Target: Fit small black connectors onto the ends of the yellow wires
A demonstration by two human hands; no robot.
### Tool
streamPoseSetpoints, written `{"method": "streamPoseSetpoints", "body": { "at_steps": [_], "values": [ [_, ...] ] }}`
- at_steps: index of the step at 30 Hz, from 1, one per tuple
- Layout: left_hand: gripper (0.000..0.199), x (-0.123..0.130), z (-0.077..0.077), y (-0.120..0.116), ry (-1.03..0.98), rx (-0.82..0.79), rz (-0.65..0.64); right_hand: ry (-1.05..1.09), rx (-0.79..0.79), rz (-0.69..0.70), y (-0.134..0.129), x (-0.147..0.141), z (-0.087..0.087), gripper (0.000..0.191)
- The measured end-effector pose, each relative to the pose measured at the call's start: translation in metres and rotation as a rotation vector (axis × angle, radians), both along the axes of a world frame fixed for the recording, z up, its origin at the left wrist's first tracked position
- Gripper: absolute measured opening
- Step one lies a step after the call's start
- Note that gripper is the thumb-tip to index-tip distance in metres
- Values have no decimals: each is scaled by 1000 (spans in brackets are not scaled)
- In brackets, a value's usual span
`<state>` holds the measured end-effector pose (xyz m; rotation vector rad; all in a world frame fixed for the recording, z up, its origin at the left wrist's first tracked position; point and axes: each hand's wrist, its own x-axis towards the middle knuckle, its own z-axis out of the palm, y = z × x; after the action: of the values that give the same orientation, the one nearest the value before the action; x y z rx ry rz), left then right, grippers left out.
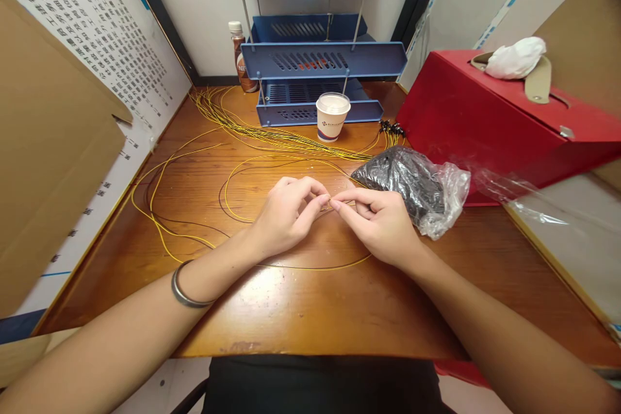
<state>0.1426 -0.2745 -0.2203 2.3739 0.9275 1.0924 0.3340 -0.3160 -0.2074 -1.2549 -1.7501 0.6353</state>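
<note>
Yellow wire (356, 264) — thin, loosely looped

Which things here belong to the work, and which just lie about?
Likely in the work:
thin yellow wire, pinched by left hand and right hand
yellow wire bundle
bag of dark items, possibly

Probably just lying about:
paper cup
bottle
blue tray rack
red box

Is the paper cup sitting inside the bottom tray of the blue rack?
No, the paper cup stands on the wooden table, just in front of the bottom tray.
</note>
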Motion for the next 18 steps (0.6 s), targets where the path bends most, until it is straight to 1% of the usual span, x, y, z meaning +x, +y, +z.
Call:
{"method": "streamPoseSetpoints", "body": {
  "at_steps": [7,18],
  "values": [
    [20,0,2,0,81,-94,12,-23,-19,-18,0,-1,0,23],
    [23,0,3,0,118,-98,-8,-47,-7,-15,0,-1,-2,22]
  ]
}}
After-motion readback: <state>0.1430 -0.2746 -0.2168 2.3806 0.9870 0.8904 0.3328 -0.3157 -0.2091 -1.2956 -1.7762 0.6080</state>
